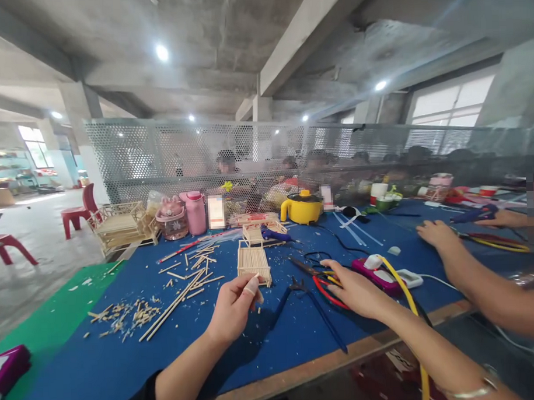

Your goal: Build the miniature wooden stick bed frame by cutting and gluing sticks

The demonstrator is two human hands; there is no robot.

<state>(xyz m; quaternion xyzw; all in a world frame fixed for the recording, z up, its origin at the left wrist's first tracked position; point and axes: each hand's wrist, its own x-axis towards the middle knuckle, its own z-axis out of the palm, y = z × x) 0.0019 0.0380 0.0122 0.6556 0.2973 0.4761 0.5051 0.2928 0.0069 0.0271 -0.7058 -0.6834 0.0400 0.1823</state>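
1. I see plain blue table covering [124, 368], plain green sheet [47, 324].
2. Slatted wooden-stick frame [254, 263]: pale tan, parallel stripes.
3. Red-handled metal hand tool [318, 281]; blue-handled metal pliers [322, 315].
4. Round yellow pot [305, 212], black lid [297, 198].
5. Pink cylindrical bottle [194, 214]; purple power strip [386, 282].
6. Grey metal screen [190, 145]: regular dotted holes.

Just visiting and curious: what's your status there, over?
Left hand at near end of small stick frame. Right hand over red-handled tool. Possible obstacle: blue-handled pliers, spread open between the hands.
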